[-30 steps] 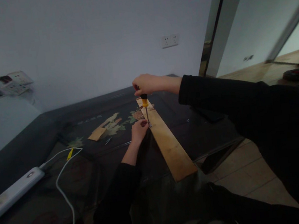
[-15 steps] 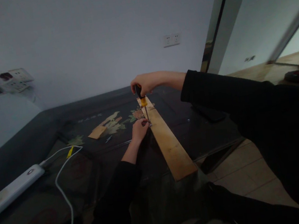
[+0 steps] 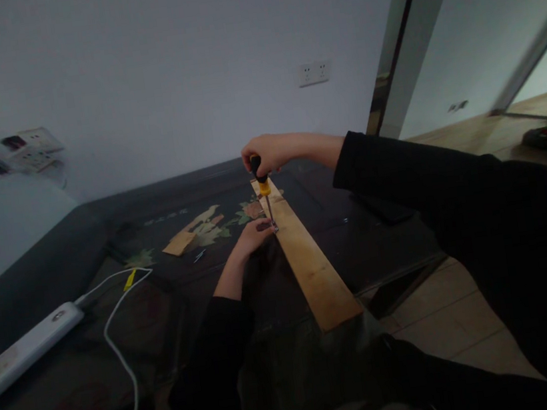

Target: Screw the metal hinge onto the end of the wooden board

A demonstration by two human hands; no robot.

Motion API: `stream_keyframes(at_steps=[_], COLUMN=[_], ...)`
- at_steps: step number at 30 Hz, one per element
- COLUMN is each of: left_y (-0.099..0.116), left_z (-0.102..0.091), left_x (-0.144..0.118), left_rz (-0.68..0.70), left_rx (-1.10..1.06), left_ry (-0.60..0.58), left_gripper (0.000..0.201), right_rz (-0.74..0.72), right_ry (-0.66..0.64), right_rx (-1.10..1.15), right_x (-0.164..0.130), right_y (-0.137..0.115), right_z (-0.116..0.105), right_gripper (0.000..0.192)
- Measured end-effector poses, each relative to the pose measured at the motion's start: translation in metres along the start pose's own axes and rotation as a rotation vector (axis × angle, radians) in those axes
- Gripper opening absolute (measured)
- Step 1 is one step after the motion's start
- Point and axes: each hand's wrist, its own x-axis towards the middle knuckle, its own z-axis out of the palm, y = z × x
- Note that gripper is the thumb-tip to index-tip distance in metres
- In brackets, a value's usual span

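My right hand (image 3: 266, 152) is closed around the black and yellow handle of a screwdriver (image 3: 264, 187), held upright with its shaft pointing down. The tip meets a small metal piece (image 3: 275, 228) at the left edge of a long wooden board (image 3: 311, 260). My left hand (image 3: 253, 234) pinches at that small metal piece from the left, fingertips against the board's edge. What kind of metal part it is, I cannot make out. The board lies lengthwise on a dark table, its near end reaching the table's front edge.
Left of my hands, a small wooden piece (image 3: 180, 243) and a few thin metal bits (image 3: 200, 255) lie on the dark table (image 3: 106, 234). A white power strip (image 3: 30, 348) with a cable (image 3: 116, 350) sits farther left. A dark flat object (image 3: 387, 209) lies at right.
My left wrist and forearm have shifted slightly left, with the fingers still at the metal piece. The right hand and screwdriver have barely moved.
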Motion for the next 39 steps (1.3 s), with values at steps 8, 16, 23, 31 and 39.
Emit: stream_keyframes(at_steps=[8,16,23,31,39], left_y=[-0.007,-0.011,-0.016,-0.022,-0.019], left_z=[0.003,0.002,0.006,0.006,0.005], left_x=[-0.001,0.001,0.004,0.008,0.008], left_rz=[0.02,0.052,0.111,0.151,0.178], left_rx=[-0.01,0.086,0.159,0.134,0.099], left_ry=[-0.051,-0.018,0.025,0.034,-0.02], left_gripper=[0.039,0.046,0.04,0.038,0.037], right_rz=[0.01,0.191,0.377,0.456,0.435], right_ry=[0.04,0.297,0.709,0.939,0.826], right_rx=[0.087,0.376,1.197,1.247,0.615], right_x=[-0.008,-0.044,-0.077,-0.073,-0.072], right_y=[0.003,0.057,0.127,0.15,0.154], right_z=[-0.01,0.015,0.122,0.186,0.204], right_gripper=[0.039,0.035,0.02,0.023,0.031])
